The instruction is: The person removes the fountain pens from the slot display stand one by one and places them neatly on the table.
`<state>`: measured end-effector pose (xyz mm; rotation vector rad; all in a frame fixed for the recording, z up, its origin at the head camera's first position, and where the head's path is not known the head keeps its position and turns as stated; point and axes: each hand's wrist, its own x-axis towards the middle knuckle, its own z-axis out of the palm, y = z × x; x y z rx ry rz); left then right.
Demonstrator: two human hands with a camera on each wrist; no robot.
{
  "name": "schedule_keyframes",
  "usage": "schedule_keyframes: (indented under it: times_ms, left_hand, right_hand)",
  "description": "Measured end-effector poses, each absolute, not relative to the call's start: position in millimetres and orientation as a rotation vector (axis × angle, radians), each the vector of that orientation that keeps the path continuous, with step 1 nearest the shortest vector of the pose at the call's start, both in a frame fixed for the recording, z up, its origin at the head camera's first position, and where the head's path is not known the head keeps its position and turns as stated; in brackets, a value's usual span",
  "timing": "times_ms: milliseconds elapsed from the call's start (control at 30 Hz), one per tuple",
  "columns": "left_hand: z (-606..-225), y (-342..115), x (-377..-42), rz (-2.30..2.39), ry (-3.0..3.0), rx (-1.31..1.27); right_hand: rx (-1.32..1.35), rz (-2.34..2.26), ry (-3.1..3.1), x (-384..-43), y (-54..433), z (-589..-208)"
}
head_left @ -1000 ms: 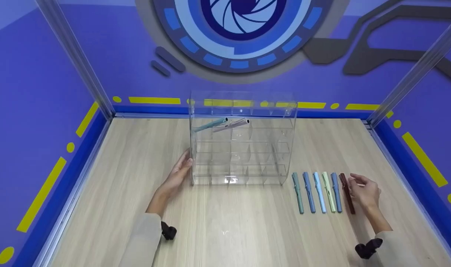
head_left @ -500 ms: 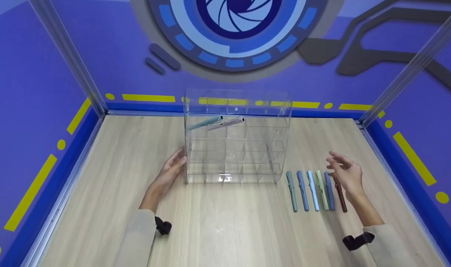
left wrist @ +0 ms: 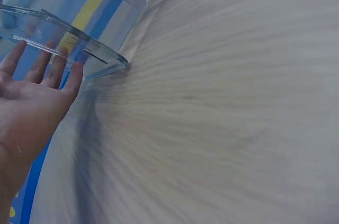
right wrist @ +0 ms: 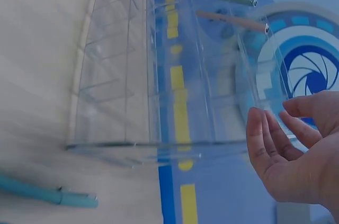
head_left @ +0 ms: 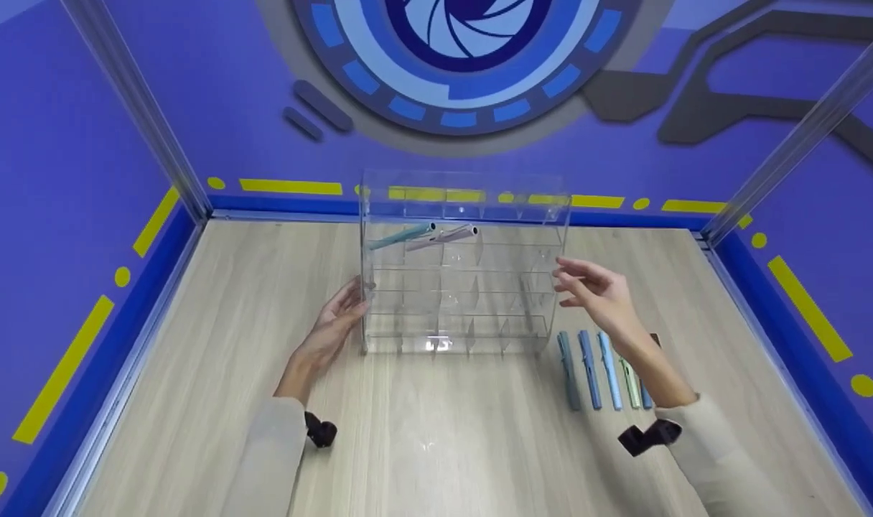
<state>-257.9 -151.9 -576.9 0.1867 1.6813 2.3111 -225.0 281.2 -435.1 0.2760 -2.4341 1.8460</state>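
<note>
Everything here is parked on a pale wood-grain tabletop [head_left: 422,445]. A clear compartmented rack [head_left: 472,305] is plonked roughly mid-table, a bit toward the back. Two pens are carried in its upper left part: a teal pen [head_left: 406,235] with a pale pinkish pen [head_left: 444,238] right beside it, both seen at a slant. Which tier they're on can't really be made out through those see-through walls, tbh. Off to the right, more pens are laid straight on the wood in a neat row: grey-green pen [head_left: 568,370], blue pen [head_left: 590,370], light blue pen [head_left: 609,370], light green pen [head_left: 631,386], second blue pen [head_left: 646,398], then a dark pen [head_left: 655,337], mostly covered up.
</note>
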Motion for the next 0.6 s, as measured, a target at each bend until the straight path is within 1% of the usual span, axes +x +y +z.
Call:
schedule_keyframes:
  times_ms: [133,400,600]
  left_hand:
    - [-574.1,-149.7,-258.0,2.277,1.694,0.181]
    - [-572.4,-148.2,-259.6,2.242,1.7,0.195]
    - [-575.8,-149.3,-253.9,2.224,1.736,0.158]
  right_hand:
    - [0.314,1.894,-2.399,-237.1,262.7,-429.7]
    - [0.212,2.006,-2.302,-255.6,226.7,-436.2]
    - [0.226,2.102,-2.249,-262.8,196.4,-436.0]
